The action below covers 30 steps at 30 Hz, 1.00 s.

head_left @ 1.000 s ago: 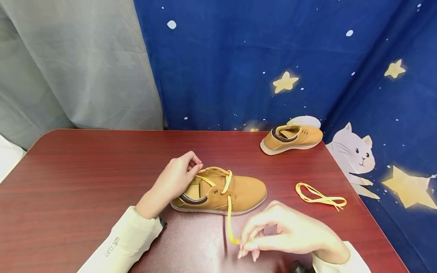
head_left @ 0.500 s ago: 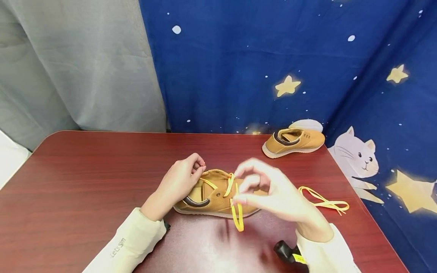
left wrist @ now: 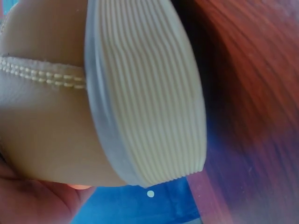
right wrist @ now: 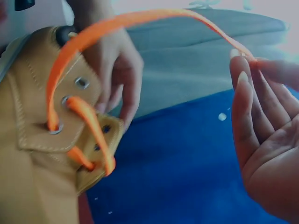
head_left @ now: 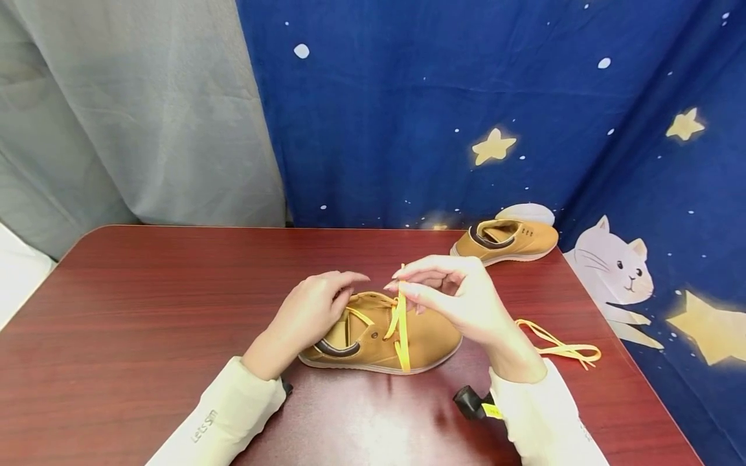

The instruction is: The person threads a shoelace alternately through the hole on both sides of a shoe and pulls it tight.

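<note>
A tan low shoe (head_left: 434,333) lies on the table with its toe to the right. Its yellow shoelace (head_left: 403,336) passes through the front eyelets. My right hand (head_left: 466,294), raised above the shoe, pinches the lace near its end between thumb and fingertips. In the right wrist view the lace (right wrist: 126,19), looking orange, arches from one eyelet to those fingers. My left hand (head_left: 309,310) is at the shoe's opening, index finger extended, fingertips by the far eyelet flap (right wrist: 112,133). The ribbed sole edge (left wrist: 154,93) fills much of the left wrist view.
Another tan shoe (head_left: 527,243), without a lace, stands at the back right corner. A folded yellow lace (head_left: 568,350) lies to the right, partly behind my right forearm. A blue curtain (head_left: 373,116) and a grey curtain (head_left: 175,129) hang behind the reddish-brown table (head_left: 175,285).
My right hand has come up and back from the table's front to above the shoe, bringing the lace with it. My left fingers have loosened from a pinch, and the index has straightened.
</note>
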{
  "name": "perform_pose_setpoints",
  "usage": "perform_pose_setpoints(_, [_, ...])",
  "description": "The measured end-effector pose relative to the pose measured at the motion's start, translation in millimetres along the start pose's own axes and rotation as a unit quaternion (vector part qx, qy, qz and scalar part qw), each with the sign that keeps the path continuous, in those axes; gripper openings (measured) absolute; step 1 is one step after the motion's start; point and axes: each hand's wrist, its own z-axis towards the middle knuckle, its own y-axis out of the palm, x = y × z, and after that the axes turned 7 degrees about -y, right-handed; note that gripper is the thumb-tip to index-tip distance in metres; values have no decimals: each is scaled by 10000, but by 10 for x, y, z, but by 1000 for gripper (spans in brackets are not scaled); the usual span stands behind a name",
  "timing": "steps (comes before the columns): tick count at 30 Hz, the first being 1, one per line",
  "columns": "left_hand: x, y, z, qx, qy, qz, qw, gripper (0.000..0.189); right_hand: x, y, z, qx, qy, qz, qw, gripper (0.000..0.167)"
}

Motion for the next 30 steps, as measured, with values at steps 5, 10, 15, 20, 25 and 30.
perform_pose_setpoints(5, [13,-10,1,-228,282,142,9992,23,167,-38,-13,-200,235,-88,9995,28])
perform_pose_setpoints(10, [18,-27,1,-501,557,349,9966,16,294,-33,-14,102,582,-38,9982,26])
perform_pose_setpoints(15, [76,-14,-6,-516,809,619,9935,18,346,-17,-17,264,1033,-241,9940,19])
perform_pose_setpoints(20, [147,33,1,-267,1113,737,9907,13,409,-26,-25,228,1268,-331,9911,18])
perform_pose_setpoints(25, [165,36,-5,-9,1152,607,9915,6,491,-34,-6,482,1518,-487,9860,20])
perform_pose_setpoints(30, [176,27,-4,117,1215,731,9898,9,583,-17,10,728,1694,-535,9814,19])
